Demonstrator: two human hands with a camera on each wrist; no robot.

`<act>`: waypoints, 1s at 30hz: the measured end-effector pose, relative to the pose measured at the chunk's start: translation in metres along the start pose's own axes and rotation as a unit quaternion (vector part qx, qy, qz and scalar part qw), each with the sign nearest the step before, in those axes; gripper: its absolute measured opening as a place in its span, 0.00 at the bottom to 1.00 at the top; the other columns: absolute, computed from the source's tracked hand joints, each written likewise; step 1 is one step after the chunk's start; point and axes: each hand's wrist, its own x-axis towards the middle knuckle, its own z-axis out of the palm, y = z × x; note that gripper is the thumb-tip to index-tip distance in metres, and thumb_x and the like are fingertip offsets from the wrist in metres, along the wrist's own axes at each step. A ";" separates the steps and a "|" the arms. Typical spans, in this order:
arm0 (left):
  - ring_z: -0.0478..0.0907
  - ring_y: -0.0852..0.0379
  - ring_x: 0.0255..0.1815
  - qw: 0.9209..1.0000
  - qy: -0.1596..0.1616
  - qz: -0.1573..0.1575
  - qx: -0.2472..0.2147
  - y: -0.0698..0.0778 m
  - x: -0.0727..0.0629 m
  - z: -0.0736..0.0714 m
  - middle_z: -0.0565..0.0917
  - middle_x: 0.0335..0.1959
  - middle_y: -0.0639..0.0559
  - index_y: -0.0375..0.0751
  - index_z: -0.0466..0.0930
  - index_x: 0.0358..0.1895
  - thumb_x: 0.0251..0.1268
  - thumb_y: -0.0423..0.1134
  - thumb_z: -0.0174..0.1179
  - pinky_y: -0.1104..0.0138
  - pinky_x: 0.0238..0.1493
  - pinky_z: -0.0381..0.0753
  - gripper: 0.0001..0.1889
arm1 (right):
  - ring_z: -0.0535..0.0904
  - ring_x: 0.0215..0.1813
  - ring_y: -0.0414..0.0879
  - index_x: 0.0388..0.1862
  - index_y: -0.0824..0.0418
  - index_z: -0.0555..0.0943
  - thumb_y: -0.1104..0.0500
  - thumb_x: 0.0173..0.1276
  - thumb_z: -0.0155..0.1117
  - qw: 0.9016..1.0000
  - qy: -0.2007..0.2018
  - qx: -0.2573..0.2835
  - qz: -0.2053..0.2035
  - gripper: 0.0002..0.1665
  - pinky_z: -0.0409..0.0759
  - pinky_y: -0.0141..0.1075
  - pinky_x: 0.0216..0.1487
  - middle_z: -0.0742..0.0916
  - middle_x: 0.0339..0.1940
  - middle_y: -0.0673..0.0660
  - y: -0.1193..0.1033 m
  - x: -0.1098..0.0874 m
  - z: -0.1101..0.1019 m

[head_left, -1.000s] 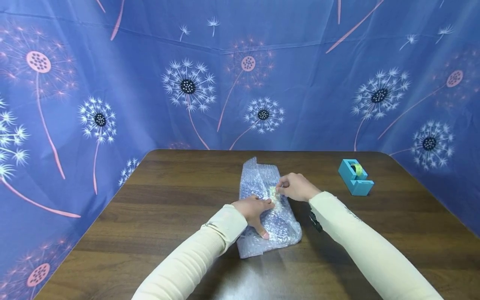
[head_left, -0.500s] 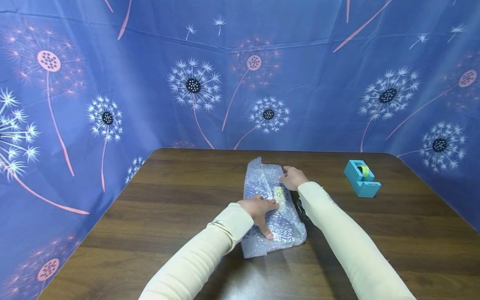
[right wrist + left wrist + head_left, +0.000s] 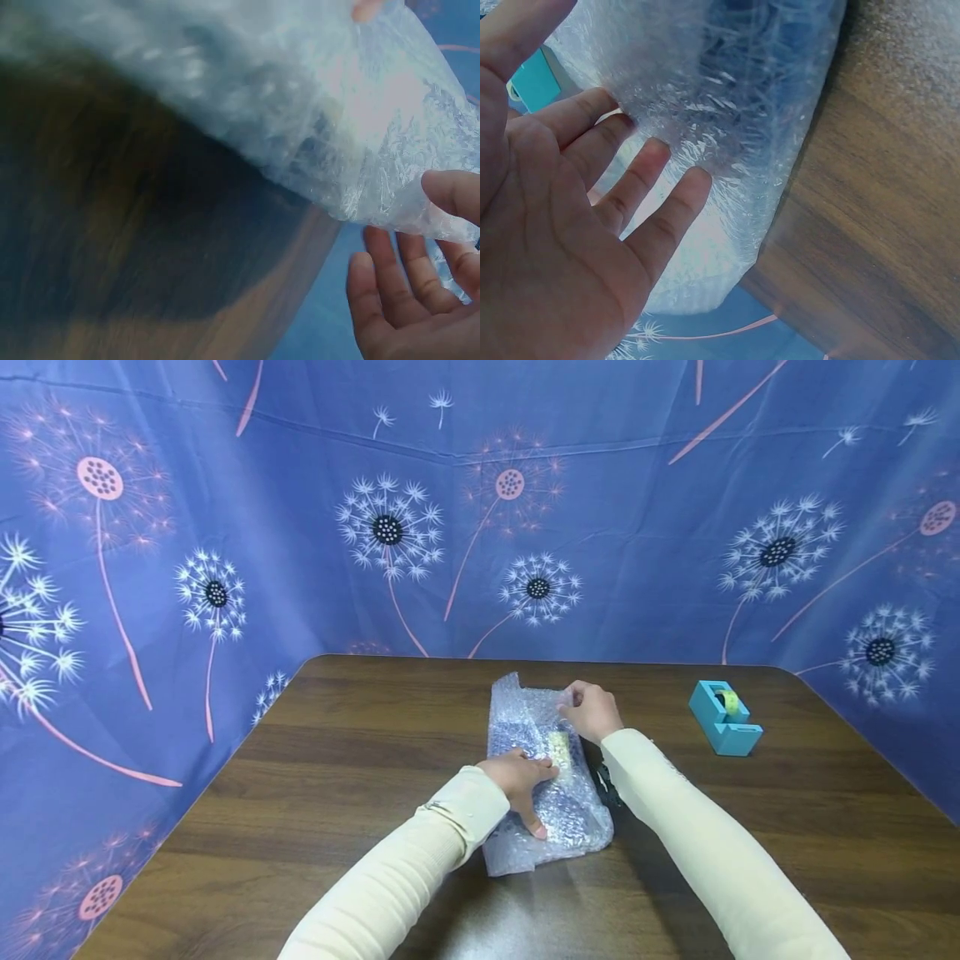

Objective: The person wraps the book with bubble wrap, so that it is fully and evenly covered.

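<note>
A bundle of clear bubble wrap (image 3: pixel 581 818) lies on the table, with a bluish content showing faintly through its layers. A short piece of yellow tape (image 3: pixel 558 746) sticks to its upper side. My left hand (image 3: pixel 516 781) rests on the middle of the bundle, fingers spread. In the left wrist view its fingertips (image 3: pixel 697 178) touch the wrap. At the bundle's far right edge my right hand (image 3: pixel 592 712) pinches the wrap. The right wrist view has the thumb (image 3: pixel 454 193) above the sheet and the other fingers under it. What is wrapped cannot be told.
A light-blue tape dispenser (image 3: pixel 726 727) with a yellow roll stands to the right of the bundle. The brown wooden table (image 3: pixel 337 752) ends at a blue dandelion-patterned curtain (image 3: pixel 630 568) behind and at both sides.
My right hand has moved from the yellow tape to the bundle's far right edge and now pinches the wrap there. The left hand stays on the bundle. The view has shifted slightly.
</note>
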 end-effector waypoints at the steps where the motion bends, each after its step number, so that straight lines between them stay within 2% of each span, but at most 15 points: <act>1: 0.58 0.54 0.78 1.000 -0.002 -0.001 -0.001 0.000 0.000 0.000 0.61 0.79 0.64 0.60 0.64 0.78 0.50 0.58 0.78 0.62 0.71 0.67 0.50 | 0.81 0.43 0.56 0.48 0.65 0.81 0.62 0.74 0.63 1.000 0.007 -0.002 -0.010 0.08 0.80 0.48 0.43 0.85 0.42 0.64 0.000 -0.003 -0.001; 6: 0.57 0.53 0.79 1.000 -0.005 -0.006 -0.012 -0.001 0.001 0.001 0.61 0.79 0.65 0.61 0.64 0.78 0.50 0.57 0.78 0.58 0.71 0.68 0.50 | 0.81 0.41 0.55 0.45 0.63 0.83 0.64 0.72 0.65 0.997 0.014 -0.036 -0.069 0.06 0.81 0.49 0.41 0.86 0.39 0.61 0.002 -0.014 -0.002; 10: 0.56 0.51 0.80 1.000 -0.003 -0.006 -0.020 -0.001 -0.001 -0.001 0.61 0.79 0.64 0.60 0.64 0.78 0.50 0.57 0.78 0.57 0.72 0.67 0.49 | 0.78 0.38 0.53 0.53 0.60 0.84 0.66 0.72 0.64 0.989 -0.005 -0.075 -0.131 0.12 0.78 0.47 0.37 0.84 0.39 0.58 0.007 -0.020 -0.002; 13: 0.55 0.49 0.80 1.000 -0.005 -0.004 -0.022 -0.001 -0.002 -0.002 0.61 0.79 0.63 0.59 0.64 0.78 0.50 0.57 0.78 0.56 0.74 0.64 0.49 | 0.76 0.36 0.50 0.57 0.59 0.85 0.67 0.71 0.64 0.983 -0.015 -0.082 -0.161 0.17 0.75 0.42 0.33 0.82 0.39 0.57 0.010 -0.025 -0.002; 16: 0.55 0.49 0.80 1.000 -0.006 -0.004 -0.022 -0.001 -0.003 -0.002 0.61 0.79 0.63 0.59 0.64 0.78 0.51 0.56 0.78 0.55 0.74 0.64 0.49 | 0.76 0.34 0.48 0.56 0.57 0.87 0.67 0.72 0.65 0.980 -0.017 -0.086 -0.177 0.16 0.74 0.40 0.30 0.82 0.43 0.58 0.012 -0.032 -0.003; 21: 0.57 0.51 0.79 1.000 -0.008 -0.003 -0.018 0.000 -0.001 -0.002 0.60 0.80 0.63 0.58 0.63 0.79 0.51 0.57 0.78 0.56 0.72 0.67 0.50 | 0.80 0.35 0.48 0.53 0.57 0.89 0.65 0.69 0.69 0.973 -0.008 -0.112 -0.199 0.14 0.78 0.40 0.32 0.82 0.51 0.60 0.017 -0.042 -0.003; 26: 0.55 0.48 0.80 1.000 -0.008 0.003 -0.014 0.000 0.003 0.000 0.60 0.80 0.62 0.57 0.62 0.79 0.51 0.57 0.77 0.55 0.74 0.63 0.50 | 0.83 0.38 0.49 0.50 0.58 0.90 0.66 0.66 0.72 0.965 0.001 -0.145 -0.219 0.14 0.80 0.40 0.34 0.84 0.53 0.59 0.022 -0.048 -0.001; 30: 0.55 0.45 0.80 1.000 0.005 0.010 -0.012 0.000 0.004 0.003 0.61 0.80 0.60 0.55 0.64 0.78 0.49 0.57 0.78 0.55 0.75 0.63 0.51 | 0.83 0.44 0.54 0.51 0.59 0.90 0.68 0.64 0.73 0.956 -0.014 -0.175 -0.235 0.16 0.80 0.41 0.36 0.85 0.53 0.60 0.025 -0.053 0.001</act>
